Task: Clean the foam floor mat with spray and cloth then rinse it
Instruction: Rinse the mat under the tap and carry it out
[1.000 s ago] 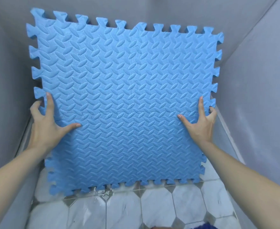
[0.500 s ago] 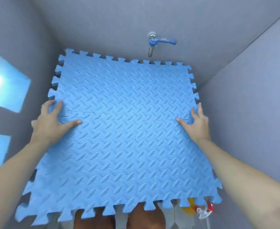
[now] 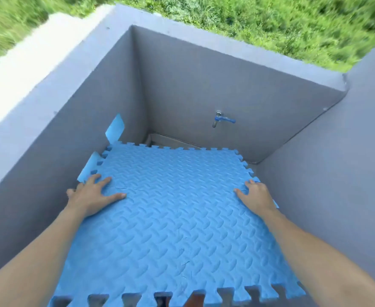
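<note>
A person holds the blue foam floor mat [image 3: 171, 218] close to flat inside a grey-walled washing bay, its toothed near edge [image 3: 182, 298] at the bottom of the view and its far edge reaching toward the back wall. One second ago the mat stood nearly upright in front of the person, filling the view; half a second ago it was tipping over; now its embossed face is turned up, so the working side is open to spray, cloth and water. The left hand [image 3: 91, 196] has its grip on the mat's left edge, thumb and fingers spread on top, with the rest of the hold hidden below the foam. The right hand [image 3: 257, 197] grips the right edge in the same way, fingers splayed across the top. Whether the mat already rests on the floor or is carried just above it cannot be told, as it covers everything beneath. Two pale blue patches [image 3: 115, 130] show on the left wall [image 3: 49, 151] just beside the mat's far left corner; what they are is unclear. Beyond the far edge, a blue-handled tap [image 3: 220, 120] juts from the back wall, above and apart from the mat, and no water is seen running. No spray bottle or cloth is in sight, so the cleaning looks not yet begun. Blurred grass [image 3: 248, 18] lies beyond the wall tops.
</note>
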